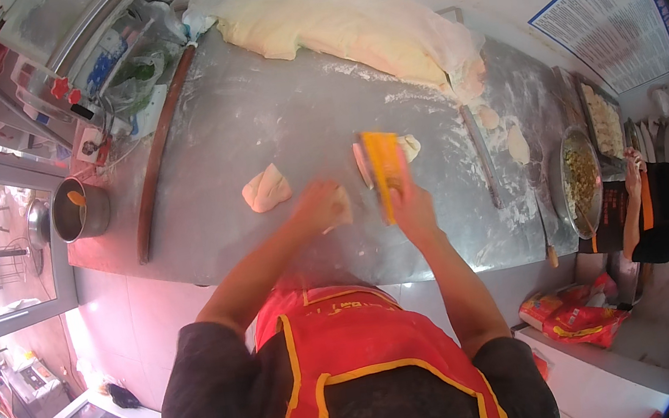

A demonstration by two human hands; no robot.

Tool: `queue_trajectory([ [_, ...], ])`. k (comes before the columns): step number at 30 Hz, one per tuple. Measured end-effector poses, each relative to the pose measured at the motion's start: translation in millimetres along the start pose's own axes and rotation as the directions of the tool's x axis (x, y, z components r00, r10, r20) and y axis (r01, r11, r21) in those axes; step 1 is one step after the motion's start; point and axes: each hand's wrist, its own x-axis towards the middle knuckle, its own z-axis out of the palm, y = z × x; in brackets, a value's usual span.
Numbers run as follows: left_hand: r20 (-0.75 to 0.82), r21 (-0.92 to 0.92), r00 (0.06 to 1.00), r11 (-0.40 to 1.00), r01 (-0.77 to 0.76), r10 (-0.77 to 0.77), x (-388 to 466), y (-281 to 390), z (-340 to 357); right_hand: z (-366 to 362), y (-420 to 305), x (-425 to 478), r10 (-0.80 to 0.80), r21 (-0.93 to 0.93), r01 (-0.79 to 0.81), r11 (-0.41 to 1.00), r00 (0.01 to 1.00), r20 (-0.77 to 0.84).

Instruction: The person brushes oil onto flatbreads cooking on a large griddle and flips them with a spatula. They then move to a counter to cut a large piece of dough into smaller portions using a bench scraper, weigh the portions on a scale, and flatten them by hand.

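My right hand (412, 204) grips a yellow-handled dough scraper (384, 166), slightly blurred, over the grey floured worktop (301, 111). Pieces of dough (410, 147) show on both sides of the scraper, which partly hides them. A piece of dough (342, 205) lies under and beside the fingers of my left hand (316, 206); whether the fingers grip it is not clear. Left of that hand sits a folded lump of dough (266, 188). At the back of the worktop stretches a long mass of dough (343, 41), partly covered with clear plastic sheet.
A wooden rod (163, 156) lies at the left, near a metal pot (80, 208). On the right are a floury rolling pin (481, 156), small dough pieces (518, 145), a bowl of filling (581, 182) and a tray (604, 116). Beyond stands another person (655, 209).
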Motion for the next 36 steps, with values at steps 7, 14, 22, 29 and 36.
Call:
queue_trajectory([
  [7, -0.304, -0.072, 0.952, 0.996, -0.056, 0.032, 27.9, 84.5, -57.4, -30.2, 27.0, -0.2, -0.119, -0.146, 0.106, 0.983, 0.990, -0.081],
  [14, -0.036, 0.023, 0.997, 0.997, 0.073, -0.072, 103.7, 90.6, -13.5, -0.8, 45.5, 23.9, 0.001, -0.143, 0.011, 0.990, 0.997, 0.083],
  [22, -0.404, 0.145, 0.892, 0.977, -0.158, 0.204, 24.2, 94.8, 13.3, -14.3, 61.4, -2.3, 0.063, -0.006, -0.062, 0.998, 0.998, 0.015],
  [29, -0.233, -0.096, 0.965, 0.990, 0.100, -0.120, 8.8, 86.9, -0.7, -90.9, 101.2, -122.7, 0.345, 0.199, -0.292, 0.935, 0.875, -0.338],
  [36, -0.118, 0.035, 0.993, 0.999, -0.004, 0.008, 36.4, 79.0, -2.0, -65.2, 113.0, -330.0, 0.706, 0.262, -0.694, 0.670, 0.489, -0.512],
])
